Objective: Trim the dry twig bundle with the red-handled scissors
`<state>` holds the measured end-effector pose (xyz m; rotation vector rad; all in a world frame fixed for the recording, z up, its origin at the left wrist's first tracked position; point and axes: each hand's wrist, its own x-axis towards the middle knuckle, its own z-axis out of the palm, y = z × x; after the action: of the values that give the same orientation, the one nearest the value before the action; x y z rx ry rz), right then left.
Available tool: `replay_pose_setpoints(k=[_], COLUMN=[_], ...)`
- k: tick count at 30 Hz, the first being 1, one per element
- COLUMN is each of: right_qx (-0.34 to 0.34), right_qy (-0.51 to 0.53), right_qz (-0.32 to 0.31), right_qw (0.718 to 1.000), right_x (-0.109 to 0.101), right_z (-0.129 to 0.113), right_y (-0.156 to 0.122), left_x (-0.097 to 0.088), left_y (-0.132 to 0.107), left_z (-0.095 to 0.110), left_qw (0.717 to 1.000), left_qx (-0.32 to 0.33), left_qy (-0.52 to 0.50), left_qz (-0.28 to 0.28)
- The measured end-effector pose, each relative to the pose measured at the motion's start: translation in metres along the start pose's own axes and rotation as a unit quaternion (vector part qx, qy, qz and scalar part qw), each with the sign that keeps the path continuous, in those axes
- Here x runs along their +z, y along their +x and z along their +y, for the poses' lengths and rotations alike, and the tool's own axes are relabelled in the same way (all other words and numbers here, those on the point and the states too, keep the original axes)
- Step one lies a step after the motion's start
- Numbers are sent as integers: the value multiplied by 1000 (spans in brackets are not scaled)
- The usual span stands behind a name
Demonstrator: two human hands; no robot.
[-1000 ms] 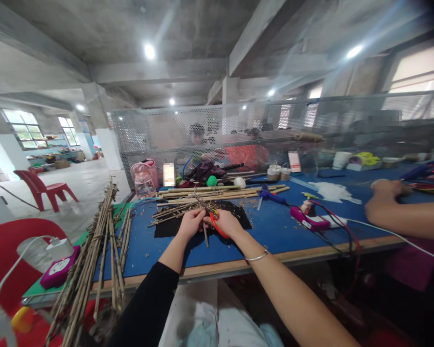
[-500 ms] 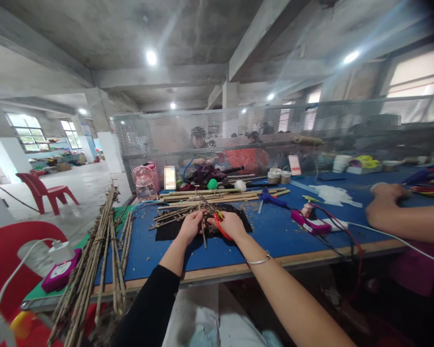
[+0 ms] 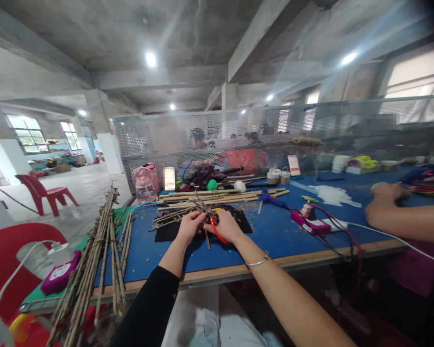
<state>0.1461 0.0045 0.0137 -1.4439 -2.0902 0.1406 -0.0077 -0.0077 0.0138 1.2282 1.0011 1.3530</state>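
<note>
White card (image 3: 169, 179), upright beside a pink container (image 3: 144, 184): print pixelated, illegible. Second card (image 3: 294, 165), farther right, before the perforated screen (image 3: 155, 132): likewise. Thin stick (image 3: 208, 241), one: between my hands, near the black cloth (image 3: 164, 234), upper part hidden by my fingers. Left hand (image 3: 190, 227): fingertips pinched on the stick. Right hand (image 3: 227, 226): wrapped around red-handled scissors (image 3: 213, 225), blades pointing away from me; whether they touch the stick, I cannot tell. Co-worker's arm (image 3: 405, 218): cut off at right. Further: loose sticks (image 3: 222, 197) across the blue table (image 3: 271, 241), beyond my hands; blue glue gun (image 3: 274, 199); purple power strip (image 3: 310, 223); stick bundle (image 3: 93, 258), at my left, overhanging the edge.
</note>
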Motion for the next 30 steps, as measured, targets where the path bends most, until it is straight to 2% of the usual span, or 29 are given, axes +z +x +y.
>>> replay_pose_setpoints(k=[4, 11, 16, 22, 30], right_qx=[7, 9, 51, 70, 71], right_qy=[-8, 4, 3, 3, 10], right_qz=[2, 7, -18, -43, -50], right_qw=[1000, 1000, 999, 997, 996], right_x=[-2, -2, -1, -5, 1], right_z=[-3, -7, -9, -13, -3], right_y=[-1, 0, -2, -2, -1], left_x=[3, 4, 2, 1, 0], left_y=[-3, 0, 1, 1, 0], left_z=[3, -2, -3, -2, 0], left_qw=[1000, 999, 999, 998, 999], left_qx=[9, 22, 35, 33, 25], left_qy=[18, 24, 34, 49, 41], left_qz=[12, -5, -5, 13, 23])
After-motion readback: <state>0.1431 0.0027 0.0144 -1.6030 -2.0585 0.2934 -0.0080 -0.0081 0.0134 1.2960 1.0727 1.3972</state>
